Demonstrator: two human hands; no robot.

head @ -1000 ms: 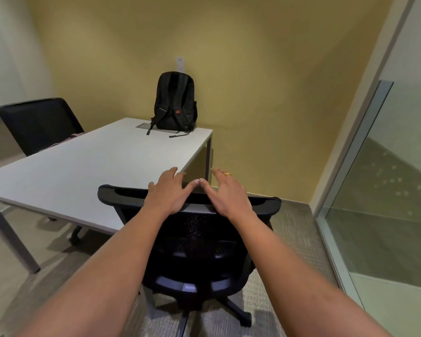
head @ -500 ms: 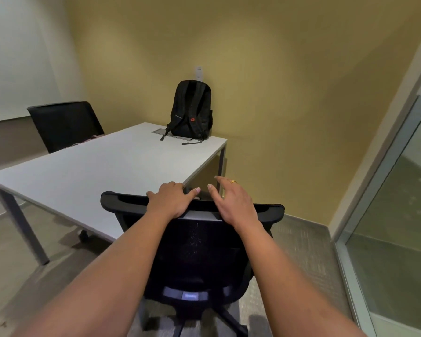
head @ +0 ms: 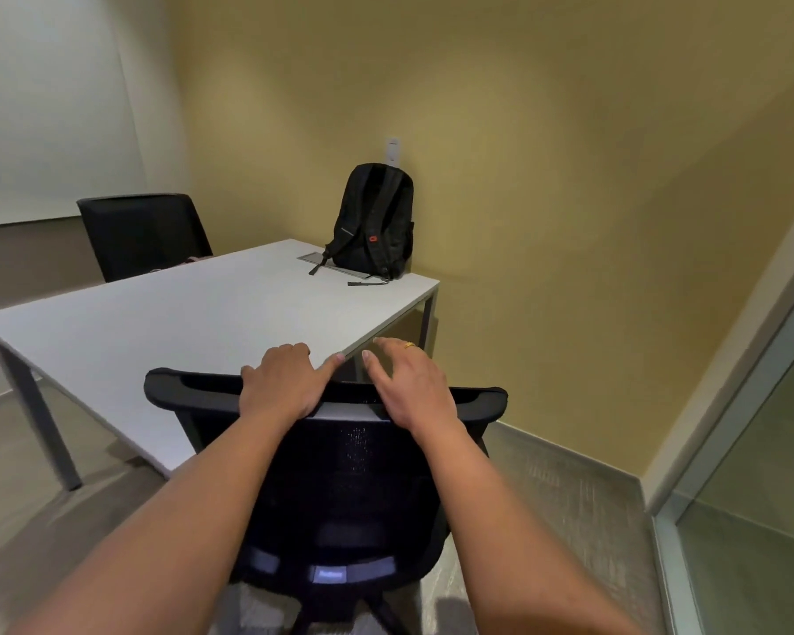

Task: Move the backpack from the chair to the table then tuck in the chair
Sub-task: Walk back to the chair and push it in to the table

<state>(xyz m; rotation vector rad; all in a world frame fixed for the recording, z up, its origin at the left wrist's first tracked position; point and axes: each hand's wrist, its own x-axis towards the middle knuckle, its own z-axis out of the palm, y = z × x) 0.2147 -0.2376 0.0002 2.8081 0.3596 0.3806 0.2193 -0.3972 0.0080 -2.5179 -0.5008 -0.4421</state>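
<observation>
A black backpack [head: 376, 222] stands upright at the far right corner of the white table [head: 179, 323], leaning against the yellow wall. A black mesh office chair [head: 340, 488] is right in front of me, its back against the table's near right edge. My left hand [head: 285, 382] grips the top of the chair's backrest, fingers curled over it. My right hand [head: 409, 387] lies on the same top edge a little to the right, fingers stretched forward and slightly lifted.
A second black chair [head: 143, 233] stands tucked in at the table's far left side. A glass partition [head: 752, 451] runs along the right. The yellow wall closes the room behind the table. Carpet lies to the chair's right.
The chair has rolled closer to the table under my hands. My right hand's fingers have lifted and spread somewhat. The view has swung to the left and tilted up.
</observation>
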